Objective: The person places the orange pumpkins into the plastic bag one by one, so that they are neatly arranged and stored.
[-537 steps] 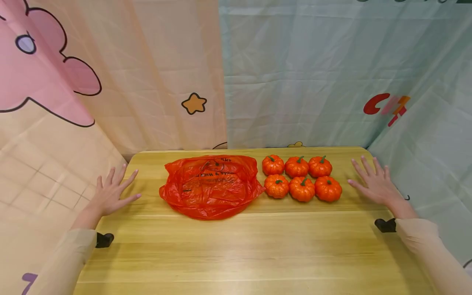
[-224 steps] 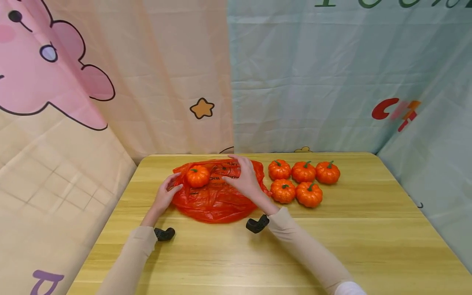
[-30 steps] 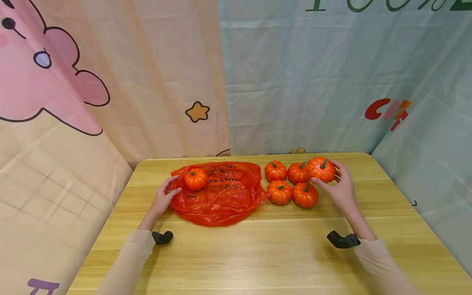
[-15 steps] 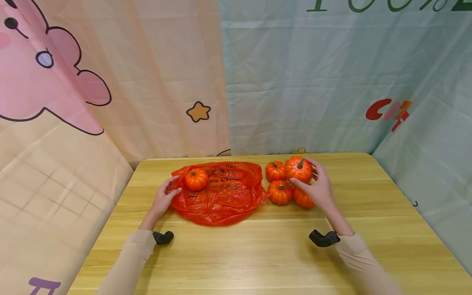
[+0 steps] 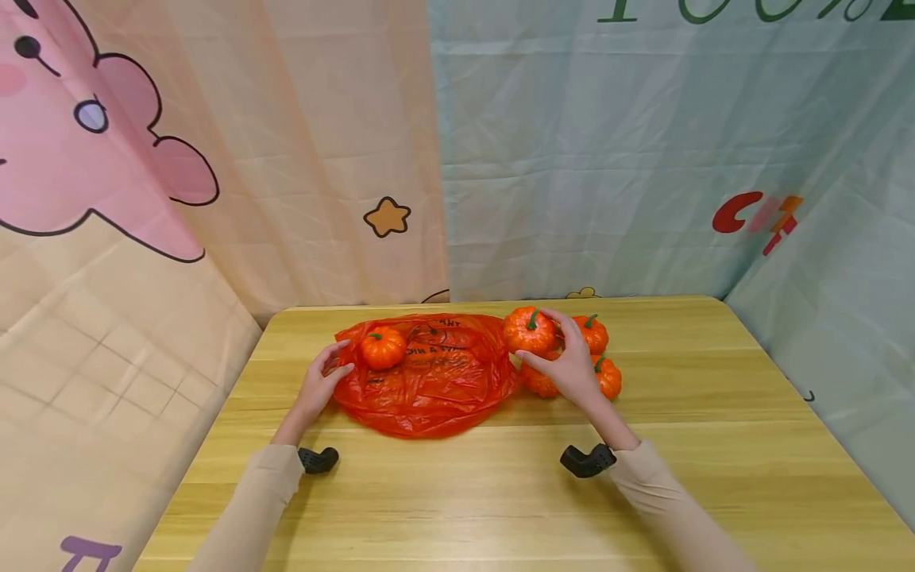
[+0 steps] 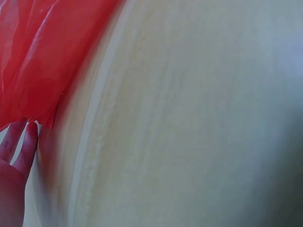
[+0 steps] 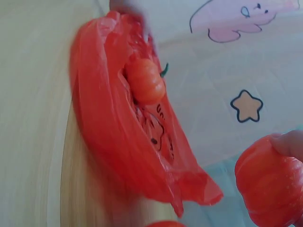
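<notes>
My right hand (image 5: 572,365) grips a small orange pumpkin (image 5: 527,330) with a green stem, thumb on the near side and fingers behind. It is raised over the bag's right end and the front pumpkins. The right wrist view shows the held pumpkin (image 7: 270,182) at lower right. A red plastic bag (image 5: 429,405) lies spread, its mouth facing up, with one pumpkin (image 5: 384,347) at its left end. My left hand (image 5: 314,389) rests at the bag's left edge, thumb and fingers apart; in the left wrist view, its fingertips touch the red plastic (image 6: 52,52).
Other pumpkins stand right of the bag: one at the back (image 5: 592,334), one in front (image 5: 608,377), and another (image 5: 539,384) partly covered by my right hand. The wooden table (image 5: 429,500) ends against printed curtains (image 5: 572,159) at the back and sides.
Since the earliest frame, one pumpkin has gone into the bag. Over the last second, my right hand has carried another leftward from the right end of the row. The left hand has stayed put.
</notes>
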`<state>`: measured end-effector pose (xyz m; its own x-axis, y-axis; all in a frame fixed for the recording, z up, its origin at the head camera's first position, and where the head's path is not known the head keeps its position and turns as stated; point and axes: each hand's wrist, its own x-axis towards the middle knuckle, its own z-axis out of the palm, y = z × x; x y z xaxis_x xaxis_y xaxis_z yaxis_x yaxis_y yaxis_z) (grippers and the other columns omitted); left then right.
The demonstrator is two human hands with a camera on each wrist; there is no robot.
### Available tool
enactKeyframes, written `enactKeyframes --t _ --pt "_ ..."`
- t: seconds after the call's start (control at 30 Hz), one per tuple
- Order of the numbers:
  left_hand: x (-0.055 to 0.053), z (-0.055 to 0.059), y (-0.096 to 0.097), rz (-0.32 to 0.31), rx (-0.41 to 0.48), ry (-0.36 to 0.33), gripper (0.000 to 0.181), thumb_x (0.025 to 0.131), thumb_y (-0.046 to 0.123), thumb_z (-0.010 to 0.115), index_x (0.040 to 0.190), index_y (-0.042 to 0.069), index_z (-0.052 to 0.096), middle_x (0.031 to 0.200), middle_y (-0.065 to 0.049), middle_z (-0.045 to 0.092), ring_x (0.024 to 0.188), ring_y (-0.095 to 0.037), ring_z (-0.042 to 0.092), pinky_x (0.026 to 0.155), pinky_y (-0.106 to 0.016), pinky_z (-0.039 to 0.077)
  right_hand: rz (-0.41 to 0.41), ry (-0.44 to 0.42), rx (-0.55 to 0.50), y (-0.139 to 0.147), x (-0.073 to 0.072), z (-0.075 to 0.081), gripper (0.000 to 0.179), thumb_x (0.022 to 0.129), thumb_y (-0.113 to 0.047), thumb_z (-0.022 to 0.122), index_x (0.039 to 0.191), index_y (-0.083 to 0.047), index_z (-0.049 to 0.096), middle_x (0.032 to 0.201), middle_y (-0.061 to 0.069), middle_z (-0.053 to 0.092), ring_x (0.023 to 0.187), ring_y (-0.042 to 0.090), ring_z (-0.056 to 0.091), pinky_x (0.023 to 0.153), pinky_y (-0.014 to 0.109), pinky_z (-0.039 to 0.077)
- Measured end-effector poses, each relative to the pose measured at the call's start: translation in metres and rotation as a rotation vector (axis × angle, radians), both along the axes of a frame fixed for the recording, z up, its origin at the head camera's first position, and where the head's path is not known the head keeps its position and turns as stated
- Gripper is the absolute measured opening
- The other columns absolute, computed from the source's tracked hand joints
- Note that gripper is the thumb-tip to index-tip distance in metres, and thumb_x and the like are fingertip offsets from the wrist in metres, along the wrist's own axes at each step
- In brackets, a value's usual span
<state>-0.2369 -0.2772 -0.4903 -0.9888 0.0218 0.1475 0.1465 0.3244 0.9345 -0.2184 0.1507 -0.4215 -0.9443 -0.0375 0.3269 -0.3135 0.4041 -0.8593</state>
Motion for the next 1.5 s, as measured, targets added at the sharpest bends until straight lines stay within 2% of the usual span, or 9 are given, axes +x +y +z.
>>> enactKeyframes --t 0.47,0.57,0.8,1.03,1.2,1.37,1.5 --pt "-0.002 0.000 0.001 -0.020 0.012 0.006 0.050 0.097 0.012 0.055 0.142 0.000 0.039 0.148 -0.021 0.038 0.133 -0.032 0.038 0.092 -0.002 0.033 0.088 -0.019 -0.053 -0.045 -0.006 -0.007 0.074 0.073 -0.023 0.084 0.137 -0.015 0.046 0.138 0.011 0.044 0.121 0.031 0.050 0.102 0.048 0.045" --pt "-0.002 -0.001 0.001 -0.018 0.006 0.017 0.050 0.097 0.013 0.056 0.142 0.000 0.039 0.147 -0.023 0.038 0.131 -0.030 0.040 0.093 -0.003 0.033 0.089 -0.039 -0.045 -0.055 -0.008 -0.009 0.073 0.074 -0.022 0.084 0.136 -0.016 0.047 0.137 0.011 0.045 0.122 0.030 0.050 0.104 0.047 0.043" --pt "-0.001 -0.004 0.000 -0.008 0.016 0.017 0.049 0.096 0.012 0.057 0.141 0.000 0.040 0.147 -0.022 0.040 0.128 -0.022 0.042 0.093 -0.002 0.033 0.055 -0.072 -0.001 -0.078 -0.012 -0.010 0.071 0.073 -0.026 0.084 0.135 -0.019 0.049 0.133 0.012 0.045 0.119 0.031 0.051 0.097 0.051 0.048" --pt "0.000 -0.003 0.000 -0.015 0.024 0.001 0.050 0.096 0.012 0.056 0.142 0.002 0.040 0.148 -0.019 0.040 0.132 -0.029 0.038 0.093 -0.001 0.033 0.098 -0.088 -0.013 -0.097 -0.016 -0.015 0.070 0.074 -0.026 0.083 0.135 -0.015 0.049 0.136 0.015 0.040 0.119 0.032 0.047 0.098 0.050 0.047" --pt "0.000 -0.004 0.000 -0.012 0.024 -0.005 0.051 0.097 0.013 0.055 0.143 0.001 0.039 0.149 -0.020 0.038 0.135 -0.032 0.036 0.093 -0.001 0.032 0.125 -0.101 -0.003 -0.110 -0.022 -0.021 0.069 0.075 -0.026 0.083 0.134 -0.013 0.050 0.134 0.017 0.042 0.119 0.033 0.047 0.099 0.051 0.046" --pt "0.001 0.001 0.000 -0.006 0.046 -0.027 0.051 0.097 0.012 0.056 0.144 0.002 0.039 0.150 -0.019 0.038 0.136 -0.030 0.035 0.092 -0.001 0.032 0.122 -0.101 0.020 -0.122 -0.031 -0.028 0.069 0.074 -0.024 0.083 0.133 -0.012 0.051 0.131 0.018 0.045 0.118 0.034 0.048 0.101 0.051 0.044" --pt "0.007 0.014 0.005 -0.015 0.055 -0.037 0.050 0.096 0.006 0.054 0.143 -0.002 0.038 0.149 -0.023 0.037 0.134 -0.033 0.035 0.091 -0.001 0.033 0.123 -0.116 0.031 -0.130 -0.038 -0.033 0.069 0.073 -0.023 0.084 0.133 -0.010 0.051 0.131 0.018 0.045 0.118 0.034 0.049 0.101 0.050 0.044"
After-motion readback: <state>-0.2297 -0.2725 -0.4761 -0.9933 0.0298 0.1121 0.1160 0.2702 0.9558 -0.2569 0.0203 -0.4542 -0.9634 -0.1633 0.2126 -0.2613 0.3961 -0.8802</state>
